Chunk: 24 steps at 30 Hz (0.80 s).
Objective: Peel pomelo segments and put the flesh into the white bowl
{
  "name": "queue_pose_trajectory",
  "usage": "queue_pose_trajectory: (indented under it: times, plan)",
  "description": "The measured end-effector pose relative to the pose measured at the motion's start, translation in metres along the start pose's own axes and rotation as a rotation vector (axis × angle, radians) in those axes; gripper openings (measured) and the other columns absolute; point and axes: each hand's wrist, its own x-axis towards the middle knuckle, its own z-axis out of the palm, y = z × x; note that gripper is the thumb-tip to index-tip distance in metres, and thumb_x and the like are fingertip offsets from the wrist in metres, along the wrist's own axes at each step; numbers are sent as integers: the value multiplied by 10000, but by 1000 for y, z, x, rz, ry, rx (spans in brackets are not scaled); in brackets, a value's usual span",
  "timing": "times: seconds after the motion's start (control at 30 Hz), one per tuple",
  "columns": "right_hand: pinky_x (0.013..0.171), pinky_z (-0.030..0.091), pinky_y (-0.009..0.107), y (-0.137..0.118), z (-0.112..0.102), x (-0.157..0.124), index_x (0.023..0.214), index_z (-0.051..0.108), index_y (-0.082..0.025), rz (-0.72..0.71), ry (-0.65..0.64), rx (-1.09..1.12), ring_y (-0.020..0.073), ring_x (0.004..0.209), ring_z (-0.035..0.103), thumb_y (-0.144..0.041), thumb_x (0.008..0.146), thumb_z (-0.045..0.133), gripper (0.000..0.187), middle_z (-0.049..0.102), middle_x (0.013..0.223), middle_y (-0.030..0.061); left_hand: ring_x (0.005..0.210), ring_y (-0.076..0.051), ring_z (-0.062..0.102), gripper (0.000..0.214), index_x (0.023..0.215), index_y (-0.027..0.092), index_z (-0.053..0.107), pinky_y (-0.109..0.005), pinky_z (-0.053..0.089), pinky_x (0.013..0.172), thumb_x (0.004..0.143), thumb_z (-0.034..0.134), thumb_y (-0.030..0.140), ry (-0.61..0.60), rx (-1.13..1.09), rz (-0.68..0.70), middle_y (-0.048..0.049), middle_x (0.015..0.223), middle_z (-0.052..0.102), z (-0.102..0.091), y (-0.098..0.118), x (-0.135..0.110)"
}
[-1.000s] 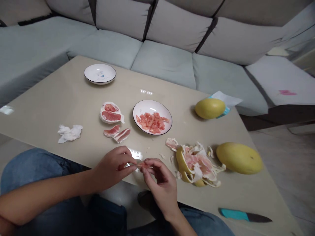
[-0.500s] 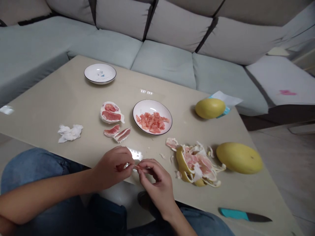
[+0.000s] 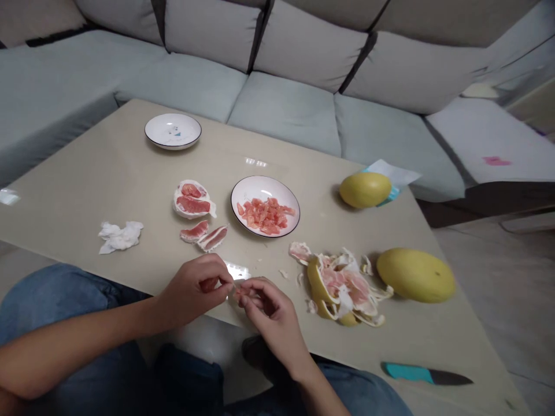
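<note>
A piece of pink fruit (image 3: 239, 293) sits between the pinching fingertips of the right hand (image 3: 276, 326); the left hand (image 3: 193, 290) pinches a thin strand (image 3: 235, 283) at its edge.

Reddish pulp (image 3: 209, 284), seemingly, has come into view within the left hand (image 3: 188, 292).

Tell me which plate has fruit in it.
The near plate, right of the peeled fruit: pink pieces lie in it, whereas the far plate shows only its printed inside.
</note>
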Motion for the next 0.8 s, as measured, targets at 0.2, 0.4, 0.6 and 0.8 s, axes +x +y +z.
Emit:
queue_pose_trajectory:
  times: [0.2, 0.4, 0.6, 0.8]
  plan:
    - [742, 484, 268, 2, 1, 7, 1062, 640, -232, 188, -217, 354, 132, 739, 590, -385, 813, 702, 299, 618, 819, -5, 658, -131, 529, 76, 784, 163, 690, -242, 391, 577, 800, 616, 171, -47, -66, -109, -26, 771, 585, 2, 0, 1]
    - [666, 462, 234, 4, 3, 6, 907, 673, -192, 217, -224, 373, 103, 634, 571, -401, 797, 721, 241, 615, 675, -28, 667, -134, 528, 98, 780, 163, 688, -244, 396, 586, 820, 624, 227, -67, -76, -128, -21, 751, 575, 2, -4, 2]
    - [604, 424, 213, -1, -2, 6, 779, 666, -183, 155, -141, 295, 95, 617, 569, -346, 802, 719, 172, 590, 707, -22, 615, -109, 494, 80, 756, 157, 653, -223, 369, 542, 765, 589, 109, -54, -35, -74, -15, 767, 570, 2, -4, 1]
    - [569, 427, 221, -2, 0, 2, 748, 667, -187, 95, -132, 266, 97, 611, 574, -319, 795, 710, 147, 554, 787, -12, 684, -133, 531, 97, 730, 163, 624, -238, 407, 617, 762, 565, 93, -3, 32, -36, -15, 757, 574, 0, -6, 6]
